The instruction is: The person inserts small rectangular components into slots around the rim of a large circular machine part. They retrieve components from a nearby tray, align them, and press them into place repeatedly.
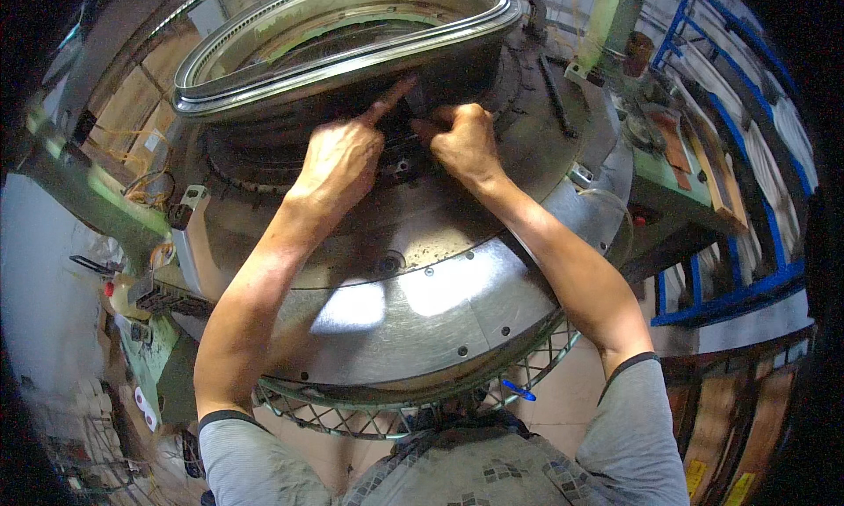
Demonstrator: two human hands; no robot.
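A large round metal machine fills the middle. Its raised, ribbed metal ring [347, 71] looks oval here and stands above a dark inner wall. My left hand [341, 159] is at the front of that wall, index finger stretched up against or close to it just under the ring; the other fingers are curled. Beside it on the right, my right hand [464, 144] is closed, thumb and fingers pinched together near the same dark wall. What the pinch holds, if anything, is too dark to make out. A small metal fitting [402, 167] sits just below, between the hands.
A broad polished metal rim [431, 282] curves under my forearms. A dark rod [557, 97] lies on the machine top at right. Green machine posts [97, 189] rise at left and far right. A blue rack [730, 304] with white material stands right. A blue handle [519, 390] shows below.
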